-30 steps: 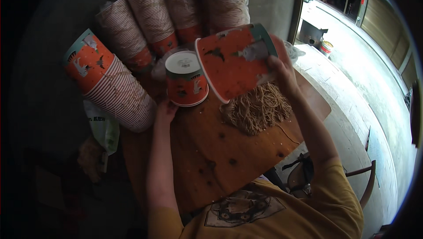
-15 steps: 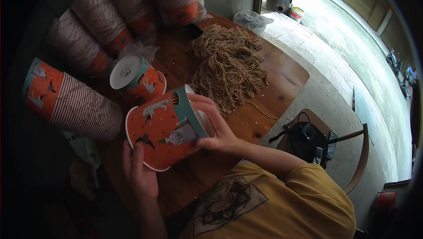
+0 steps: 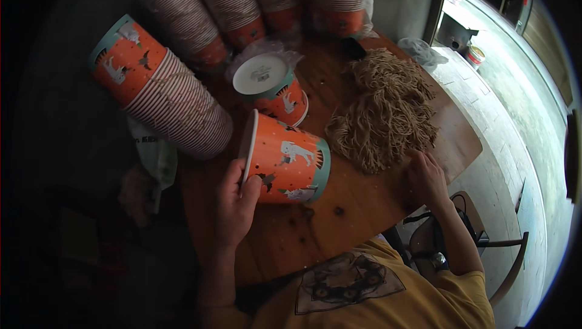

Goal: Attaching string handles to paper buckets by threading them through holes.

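Note:
Tilted on its side, an orange paper bucket (image 3: 282,162) with a teal band and animal pictures has its white rim facing left. My left hand (image 3: 237,204) grips it at that rim, thumb outside. My right hand (image 3: 429,177) is down by the lower right edge of a pile of tan cords (image 3: 388,107), its fingers curled together. Whether a cord is between them is hidden. Behind the held bucket, another bucket (image 3: 285,101) stands upside down with its white base up. A leaning stack of nested buckets (image 3: 170,89) is at the left.
Several plastic-wrapped bucket stacks (image 3: 227,1) line the back of the wooden table (image 3: 339,226). A clear plastic bag (image 3: 421,53) lies past the cords. On the right is a wooden chair (image 3: 518,268) with a black bag on it.
My right hand has let go of the bucket and moved right to the cords. The left hand keeps the bucket, which has turned. The whole view has shifted.

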